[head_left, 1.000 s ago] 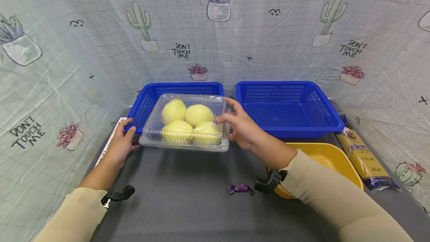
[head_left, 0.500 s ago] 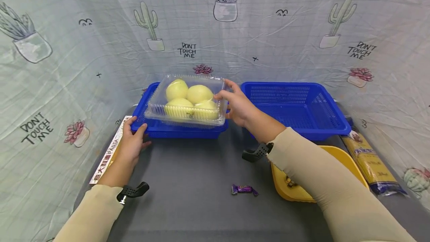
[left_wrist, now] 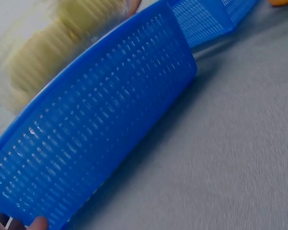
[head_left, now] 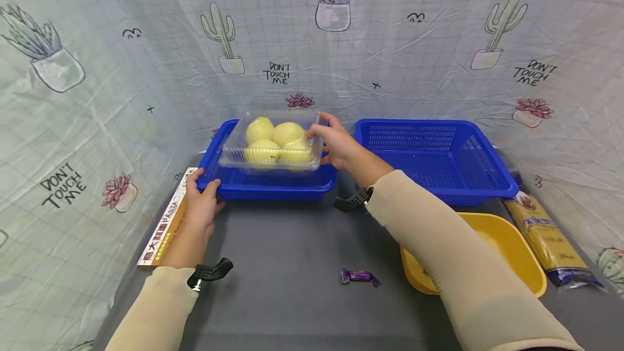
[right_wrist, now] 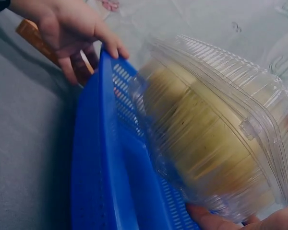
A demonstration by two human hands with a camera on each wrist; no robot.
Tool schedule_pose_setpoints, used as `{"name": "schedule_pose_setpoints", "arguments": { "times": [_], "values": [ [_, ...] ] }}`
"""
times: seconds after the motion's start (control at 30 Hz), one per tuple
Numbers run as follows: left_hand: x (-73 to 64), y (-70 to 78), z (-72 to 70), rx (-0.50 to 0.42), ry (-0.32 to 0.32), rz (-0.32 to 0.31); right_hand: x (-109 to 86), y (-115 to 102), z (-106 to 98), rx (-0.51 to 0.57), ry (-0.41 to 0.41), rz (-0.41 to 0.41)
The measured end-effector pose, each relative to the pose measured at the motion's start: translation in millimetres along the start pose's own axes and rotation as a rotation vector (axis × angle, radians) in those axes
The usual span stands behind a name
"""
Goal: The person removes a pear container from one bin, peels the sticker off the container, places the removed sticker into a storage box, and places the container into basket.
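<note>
My right hand (head_left: 340,144) grips the right side of a clear plastic clamshell box (head_left: 234,150), thumb on top. Inside sit several round pale yellow fruits (head_left: 288,134), their kind hard to tell. The box is over the left blue basket (head_left: 273,194), tilted in the right wrist view. Whether its underside touches the basket cannot be seen. At that basket's front left corner my left hand (head_left: 201,205) holds the rim; the right wrist view shows its fingers and thumb around the edge.
A second blue basket (head_left: 409,177) stands to the right. Before it are a yellow tub (head_left: 487,223), partly behind my right sleeve, and a yellow pasta bag (head_left: 546,232). A purple-wrapped candy (head_left: 359,275) lies mid-table. A pasta box (head_left: 168,221) lies beside my left arm.
My right hand has carried the fruit box away from me, from before the left basket to over it. The left hand stays at that basket's corner. The head view has shifted slightly.
</note>
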State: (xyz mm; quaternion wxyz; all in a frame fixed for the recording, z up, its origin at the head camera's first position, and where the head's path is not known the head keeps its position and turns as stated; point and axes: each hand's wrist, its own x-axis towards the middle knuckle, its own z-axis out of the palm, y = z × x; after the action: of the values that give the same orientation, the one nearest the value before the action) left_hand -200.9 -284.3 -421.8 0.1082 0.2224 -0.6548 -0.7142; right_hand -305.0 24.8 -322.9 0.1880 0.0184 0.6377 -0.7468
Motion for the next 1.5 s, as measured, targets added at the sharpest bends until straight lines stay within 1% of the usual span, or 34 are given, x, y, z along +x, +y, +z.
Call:
{"name": "schedule_pose_setpoints", "arguments": {
  "times": [0.13, 0.27, 0.47, 0.67, 0.87, 1.1, 1.33, 1.5],
  "values": [
    [-0.6, -0.2, 4.2, -0.038, 0.039, -0.007, 10.4, 6.1, 0.9, -0.001, 0.017, 0.014],
    [0.3, -1.1, 8.8, -0.077, 0.072, -0.018, 16.6, 9.6, 0.8, -0.008, 0.023, 0.022],
    [0.4, -0.8, 12.3, -0.155, 0.106, -0.010, 26.8, 11.3, 5.6, -0.068, 0.001, 0.027],
    [2.0, -3.4, 12.3, -0.133, 0.138, 0.011, 36.0, 14.6, 9.9, -0.132, -0.017, 0.042],
    [2.7, -4.5, 12.2, -0.132, 0.136, 0.025, 43.6, 18.0, 11.5, -0.164, -0.014, 0.057],
    [2.0, -5.1, 10.9, -0.118, 0.135, 0.023, 54.1, 22.8, 12.0, -0.187, -0.027, 0.072],
    [2.1, -4.2, 10.8, -0.110, 0.138, 0.038, 60.0, 22.8, 11.5, -0.194, -0.092, 0.075],
    [2.4, -6.2, 9.8, -0.110, 0.142, 0.038, 63.5, 24.4, 9.5, -0.150, -0.152, 0.091]
  ]
}}
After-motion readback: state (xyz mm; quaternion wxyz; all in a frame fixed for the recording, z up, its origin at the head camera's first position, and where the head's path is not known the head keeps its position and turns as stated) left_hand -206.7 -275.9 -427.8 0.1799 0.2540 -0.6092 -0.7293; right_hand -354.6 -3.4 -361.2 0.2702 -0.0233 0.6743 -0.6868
